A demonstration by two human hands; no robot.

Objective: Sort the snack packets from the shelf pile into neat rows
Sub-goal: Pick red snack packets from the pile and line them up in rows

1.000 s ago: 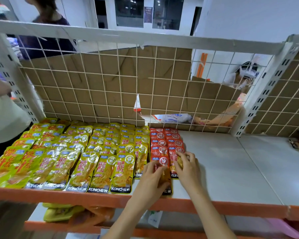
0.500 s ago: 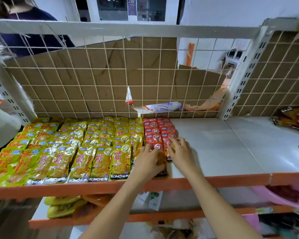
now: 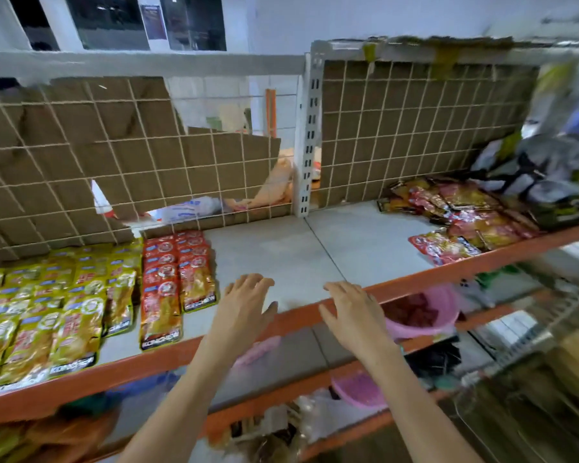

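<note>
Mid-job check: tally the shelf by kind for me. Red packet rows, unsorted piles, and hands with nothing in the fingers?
Red packet rows: 2
Unsorted pile, at the shelf's right end: 1
Empty hands: 2, the left hand and the right hand
Total: 5

On the shelf (image 3: 281,248), rows of snack packets (image 3: 61,305) fill the left end, with two more packet rows (image 3: 176,272) just to their right. A loose pile of packets (image 3: 462,215) lies at the far right, well apart from the rows. Both hands, left (image 3: 244,305) and right (image 3: 355,312), hover over the shelf's front edge between rows and pile, and a basin (image 3: 422,312) sits on the lower shelf under the right one.
</note>
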